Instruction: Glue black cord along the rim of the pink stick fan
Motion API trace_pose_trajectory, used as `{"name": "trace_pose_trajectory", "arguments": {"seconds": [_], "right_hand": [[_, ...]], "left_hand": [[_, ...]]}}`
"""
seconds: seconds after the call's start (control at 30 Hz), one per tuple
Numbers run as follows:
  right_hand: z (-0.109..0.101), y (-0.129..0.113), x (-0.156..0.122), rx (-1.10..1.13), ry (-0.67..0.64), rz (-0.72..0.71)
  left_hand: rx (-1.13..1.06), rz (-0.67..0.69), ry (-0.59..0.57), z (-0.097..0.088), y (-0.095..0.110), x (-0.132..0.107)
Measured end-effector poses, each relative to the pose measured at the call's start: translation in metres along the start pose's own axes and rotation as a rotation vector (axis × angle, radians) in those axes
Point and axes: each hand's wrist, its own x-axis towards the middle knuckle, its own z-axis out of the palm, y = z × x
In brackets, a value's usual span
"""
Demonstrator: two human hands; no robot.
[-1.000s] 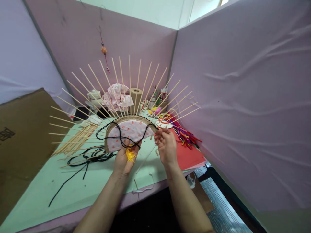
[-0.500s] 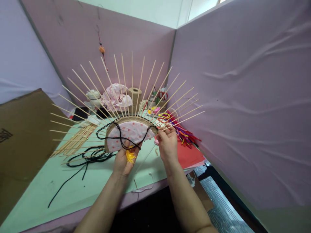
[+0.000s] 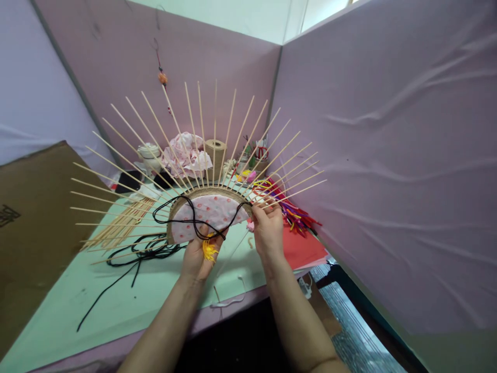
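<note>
half-disc point(image 3: 215, 207) is up off the tabletop point(image 3: 116, 305), held in front of the person, flat edge down, pale dotted fabric facing the viewer, brown rim around its curve. light wooden sticks point(image 3: 215, 119) radiate out from the rim, spread along nearly the whole arc. left hand point(image 3: 197, 257) is at the half-disc's lower edge, fingers gripping that edge; yellow tassel point(image 3: 209, 251) hangs over the palm just below the half-disc. right hand point(image 3: 267, 223) is at the half-disc's right end, fingers pinched on black cord point(image 3: 193, 210); can't tell if they also nip the rim or a stick. that cord loops loosely across the half-disc's front. small pink piece point(image 3: 250, 226) shows just below the half-disc's right end, beside the right hand. loose cord pile point(image 3: 145, 252) lies to the half-disc's lower left, bundle of spare sticks point(image 3: 124, 223) further left. behind the half-disc: white jar point(image 3: 149, 152), crumpled pink cloth point(image 3: 184, 158), brown roll point(image 3: 216, 153). right of the half-disc: coloured fuzzy stems point(image 3: 298, 217) by red sheet point(image 3: 305, 248).
</note>
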Motion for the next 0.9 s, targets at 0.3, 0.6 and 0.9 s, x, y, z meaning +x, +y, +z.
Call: {"name": "trace_pose_trajectory", "arguments": {"seconds": [0.3,0.6,0.9], "right_hand": [[-0.002,-0.006,-0.005,0.041,0.005,0.067],[-0.001,-0.002,-0.004,-0.023,0.006,0.037],[0.005,0.001,0.004,0.016,-0.071,0.034]], "left_hand": [[-0.037,-0.004,0.005,0.001,0.003,0.001],[-0.021,0.005,0.017,0.002,0.003,0.001],[-0.003,0.048,-0.033,0.004,0.009,0.0]]}}
